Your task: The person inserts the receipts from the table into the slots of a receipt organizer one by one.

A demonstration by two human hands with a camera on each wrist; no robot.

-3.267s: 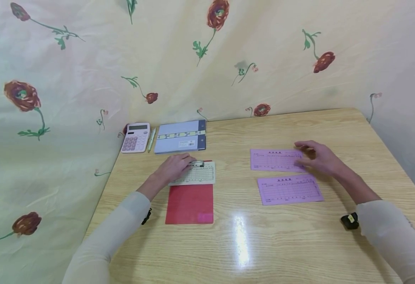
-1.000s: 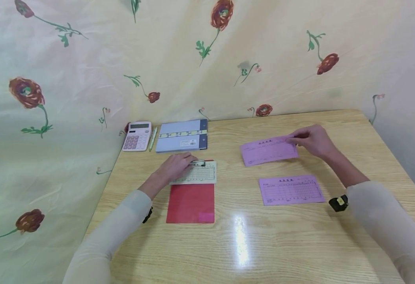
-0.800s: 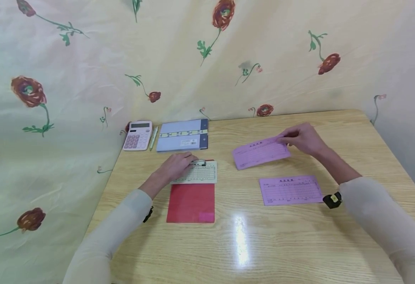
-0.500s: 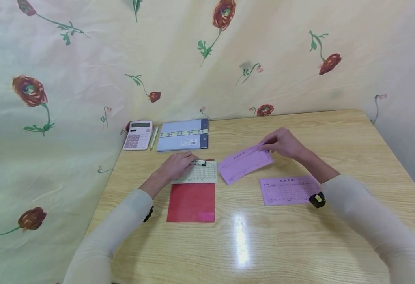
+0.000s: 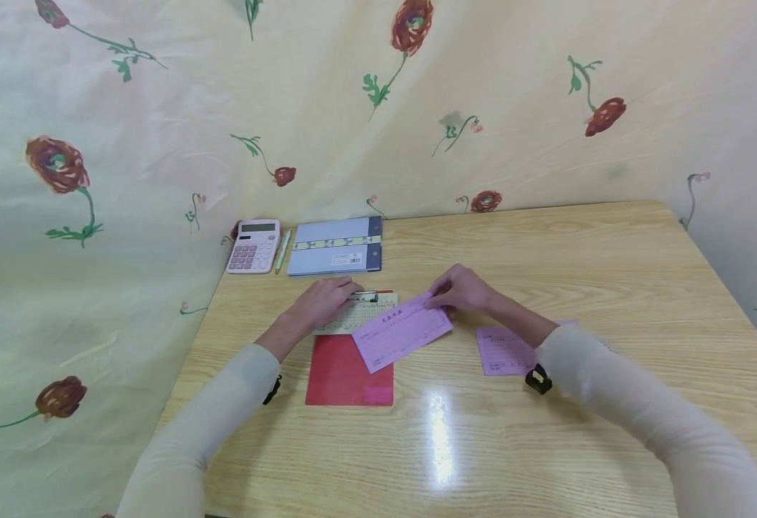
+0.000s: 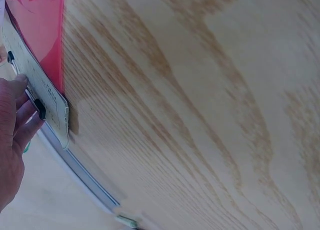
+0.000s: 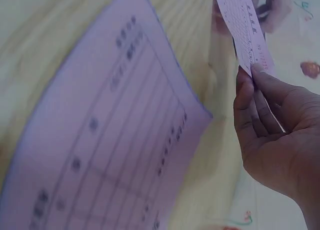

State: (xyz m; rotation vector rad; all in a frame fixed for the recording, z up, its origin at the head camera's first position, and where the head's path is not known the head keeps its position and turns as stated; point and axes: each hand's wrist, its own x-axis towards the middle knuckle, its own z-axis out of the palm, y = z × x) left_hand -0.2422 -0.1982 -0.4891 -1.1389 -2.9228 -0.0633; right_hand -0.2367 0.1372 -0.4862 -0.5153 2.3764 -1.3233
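Purple slip (image 5: 398,337) moved over pad (image 5: 355,316), partly hiding it; right hand (image 5: 465,289) pinching slip, left hand (image 5: 320,306) pinching clip (image 5: 371,296).

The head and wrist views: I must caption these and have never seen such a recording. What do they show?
There is no machine, just a person working bare-handed at a wooden table. The head view is from a camera worn on the head; each wrist view, from one worn on that wrist. The left hand grips the metal clip on a pale form pad, which lies on a red sheet. The right hand pinches a purple slip, tilted over part of the pad and sheet. A second purple slip lies farther right, partly hidden by the right arm. At the back are a calculator, a pen and a blue notebook.
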